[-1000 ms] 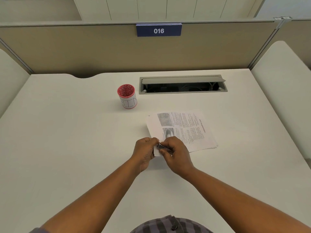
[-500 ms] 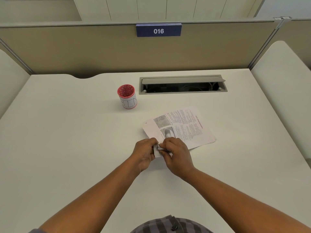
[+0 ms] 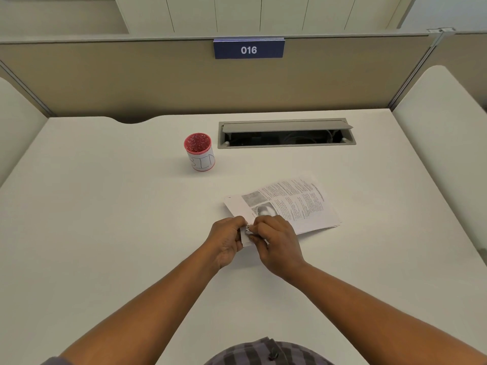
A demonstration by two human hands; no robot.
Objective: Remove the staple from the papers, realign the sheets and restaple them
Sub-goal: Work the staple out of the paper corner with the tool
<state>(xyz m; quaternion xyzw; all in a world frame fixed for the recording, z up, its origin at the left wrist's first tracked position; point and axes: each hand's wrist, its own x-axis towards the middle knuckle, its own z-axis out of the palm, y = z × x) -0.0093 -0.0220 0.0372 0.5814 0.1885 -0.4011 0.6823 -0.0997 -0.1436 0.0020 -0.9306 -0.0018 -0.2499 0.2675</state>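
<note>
A stack of printed papers (image 3: 292, 204) lies on the white desk, slanted, its near left corner lifted between my hands. My left hand (image 3: 227, 241) pinches that corner from the left. My right hand (image 3: 278, 245) has its fingers curled around a small metal tool (image 3: 248, 228), whose shiny tip shows at the corner of the sheets. The staple itself is hidden by my fingers.
A red mesh cup (image 3: 199, 151) with a white label stands behind and to the left of the papers. A grey cable hatch (image 3: 286, 133) is open at the back of the desk (image 3: 105, 219). A partition wall with a "016" sign (image 3: 248, 49) closes the far side.
The papers have turned counter-clockwise, their far end swinging up and to the right. My hands have stayed at the near corner, drawing closer together.
</note>
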